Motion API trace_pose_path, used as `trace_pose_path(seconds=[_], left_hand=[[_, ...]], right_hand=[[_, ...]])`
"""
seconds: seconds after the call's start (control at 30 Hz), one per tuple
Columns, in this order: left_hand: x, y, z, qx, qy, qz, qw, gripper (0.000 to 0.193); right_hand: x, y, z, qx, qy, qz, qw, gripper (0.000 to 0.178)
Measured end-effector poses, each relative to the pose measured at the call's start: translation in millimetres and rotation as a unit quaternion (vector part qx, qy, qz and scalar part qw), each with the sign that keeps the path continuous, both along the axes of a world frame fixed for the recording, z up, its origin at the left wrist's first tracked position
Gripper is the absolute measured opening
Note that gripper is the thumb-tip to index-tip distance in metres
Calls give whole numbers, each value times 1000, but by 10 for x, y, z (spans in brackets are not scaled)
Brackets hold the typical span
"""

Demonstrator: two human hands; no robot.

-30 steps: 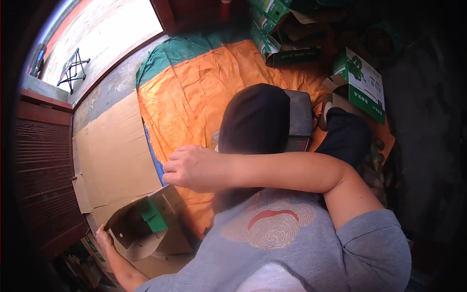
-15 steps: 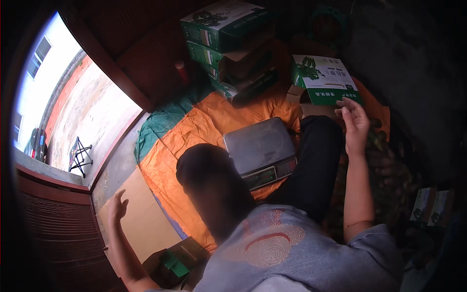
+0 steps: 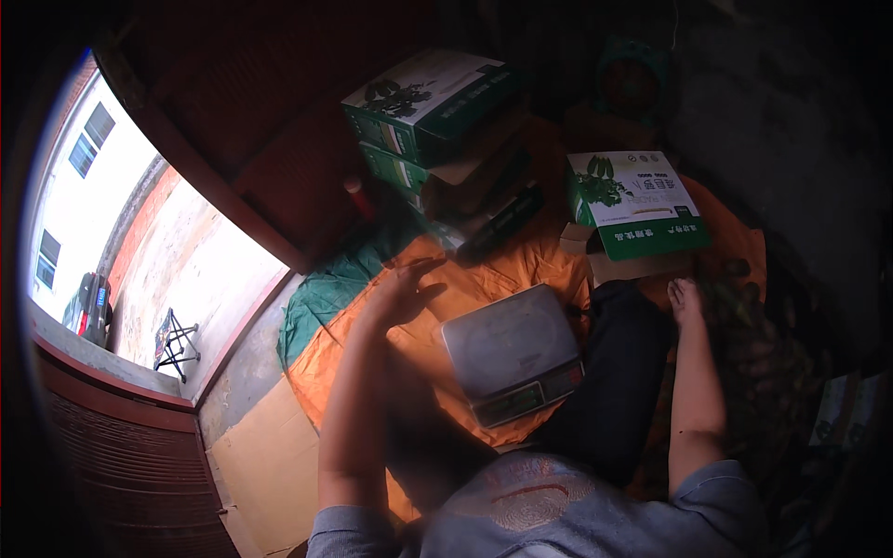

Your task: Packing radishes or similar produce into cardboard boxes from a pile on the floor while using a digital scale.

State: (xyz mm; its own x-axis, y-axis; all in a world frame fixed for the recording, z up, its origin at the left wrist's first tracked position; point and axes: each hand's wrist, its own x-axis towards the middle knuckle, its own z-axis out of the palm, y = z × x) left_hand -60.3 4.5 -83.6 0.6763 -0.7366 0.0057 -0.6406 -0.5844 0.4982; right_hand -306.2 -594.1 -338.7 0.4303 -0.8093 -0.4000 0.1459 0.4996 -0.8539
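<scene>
Scale sits between both hands, left hand spread empty, right hand resting loose beside the green-and-white box.

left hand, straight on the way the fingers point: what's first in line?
Likely the stack of green-and-white cartons. The left hand is open above the orange tarp, fingers pointing up-right toward it. Depth is unclear, so it might pass over the tarp first.

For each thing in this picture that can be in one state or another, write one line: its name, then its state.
left hand: open, fingers spread, raised over the orange sheet, holding nothing
right hand: low beside the single box, grip cannot be told
weighing scale: flat on the orange sheet, platform bare
single green and white box: closed
stacked boxes: piled, top one closed
</scene>
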Motion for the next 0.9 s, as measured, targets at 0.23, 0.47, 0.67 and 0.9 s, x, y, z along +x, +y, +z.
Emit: trace_pose_path(seconds=[0.23,0.47,0.67,0.9], left_hand=[[220,-76,-574,-88,71,48,992,54],[176,-8,-525,15,83,47,995,55],[-153,247,-925,41,56,70,995,54],[55,447,-521,30,48,97,994,53]], right_hand=[[832,196,-6,123,85,43,988,85],[1478,286,73,118,-47,100,987,34],[1559,-127,-21,65,25,105,992,25],[2653,119,1861,-126,66,190,972,17]])
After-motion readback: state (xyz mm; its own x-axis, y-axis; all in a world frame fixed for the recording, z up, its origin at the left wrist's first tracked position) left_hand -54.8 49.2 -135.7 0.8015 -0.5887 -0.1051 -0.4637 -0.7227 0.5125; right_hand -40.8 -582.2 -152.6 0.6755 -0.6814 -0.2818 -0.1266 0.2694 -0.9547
